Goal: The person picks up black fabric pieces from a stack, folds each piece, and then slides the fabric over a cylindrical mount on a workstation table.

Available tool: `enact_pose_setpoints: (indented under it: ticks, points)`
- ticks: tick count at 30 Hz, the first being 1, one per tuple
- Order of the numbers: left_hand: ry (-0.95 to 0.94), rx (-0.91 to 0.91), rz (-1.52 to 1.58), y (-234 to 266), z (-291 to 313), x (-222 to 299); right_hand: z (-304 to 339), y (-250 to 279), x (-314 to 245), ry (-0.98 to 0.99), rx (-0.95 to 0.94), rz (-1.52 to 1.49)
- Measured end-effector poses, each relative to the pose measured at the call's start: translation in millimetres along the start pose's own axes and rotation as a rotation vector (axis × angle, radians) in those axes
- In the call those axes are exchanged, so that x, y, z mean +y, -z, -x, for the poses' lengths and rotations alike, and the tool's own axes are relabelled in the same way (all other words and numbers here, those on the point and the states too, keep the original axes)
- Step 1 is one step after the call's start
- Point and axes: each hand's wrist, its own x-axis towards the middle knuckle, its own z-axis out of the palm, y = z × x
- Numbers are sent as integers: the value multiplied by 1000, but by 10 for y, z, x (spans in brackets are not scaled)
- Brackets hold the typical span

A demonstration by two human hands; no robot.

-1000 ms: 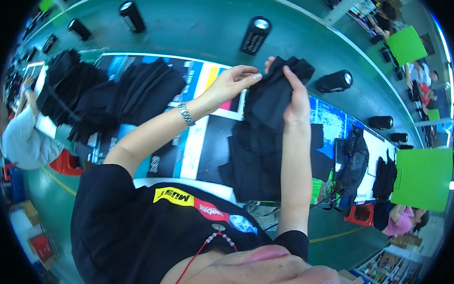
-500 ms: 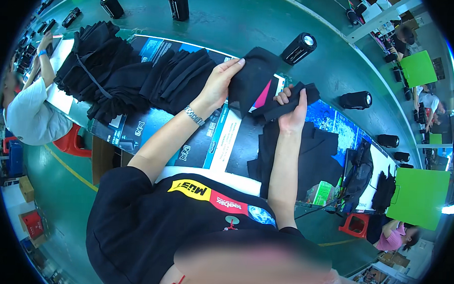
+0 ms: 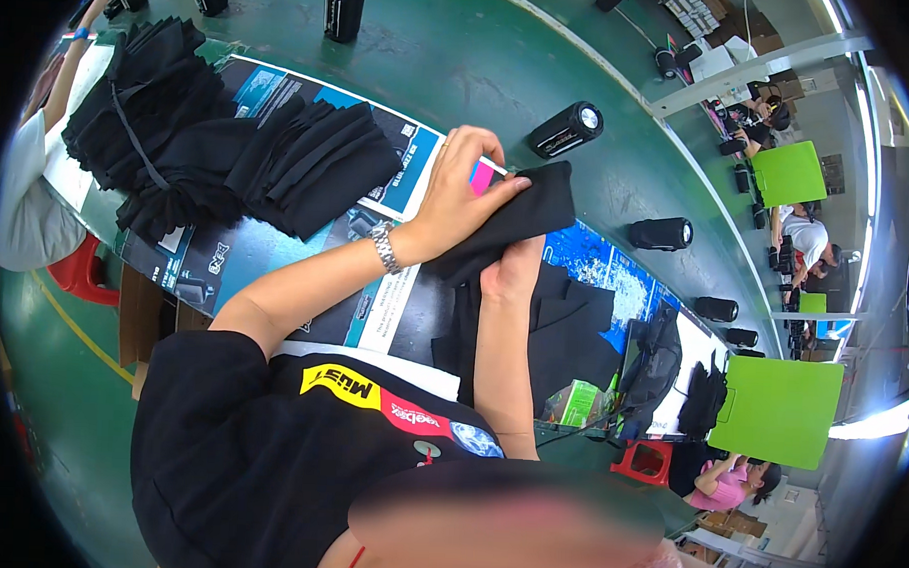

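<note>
A piece of black fabric (image 3: 539, 202), folded or pouch-like, is held up in front of me between both hands. My left hand (image 3: 460, 194) grips its left side with the thumb on top and the fingers bent behind. From below, my right hand (image 3: 515, 272) holds the lower edge; its fingers are mostly hidden behind the cloth. To the left lies a fanned stack of black fabric pieces (image 3: 323, 169), beside a larger heap (image 3: 145, 113) with a strap across it. More flat black fabric (image 3: 573, 333) is spread beside my right forearm.
Printed cardboard sheets (image 3: 275, 268) cover the table. Black cylindrical speakers (image 3: 567, 129) stand or lie along the green surface beyond it. A green packet (image 3: 579, 402) and a dark bag (image 3: 652, 361) are on the right. Co-workers sit at the left and right; a red stool (image 3: 641, 463) is at right.
My left hand has shifted from the cloth's upper corner to its near side, thumb now across it. The fabric looks more folded together. The whole view has swung, so things sit further left.
</note>
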Motion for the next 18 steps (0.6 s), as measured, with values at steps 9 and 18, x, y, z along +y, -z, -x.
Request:
enact_pose_setpoints:
  ticks: [9, 18]
  points:
    - [17, -249, 299, -48, 8, 72, 36, -111, -279, 144, 191, 180]
    - [670, -672, 942, -341, -192, -129, -208, 412, -876, 227, 365, 404]
